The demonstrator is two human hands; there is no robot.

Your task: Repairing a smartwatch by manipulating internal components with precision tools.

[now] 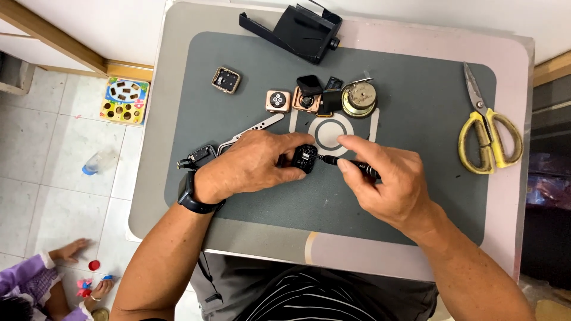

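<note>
Left hand (256,163) pinched a small black module (306,158) over the grey mat (416,113) on the bench (178,35); right hand (386,178) held a black screwdriver (351,163), tip touching the module. Watch cases (278,101) and a round brass part (359,98) lay above, tweezers (253,131) just left, yellow scissors (489,128) well right, black box (297,30) at the top edge

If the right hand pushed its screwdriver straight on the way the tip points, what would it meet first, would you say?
The right hand aims the screwdriver leftward, and its tip already looks to be at the small black part pinched in the left hand. That part comes first, then probably the left fingers behind it.
</note>
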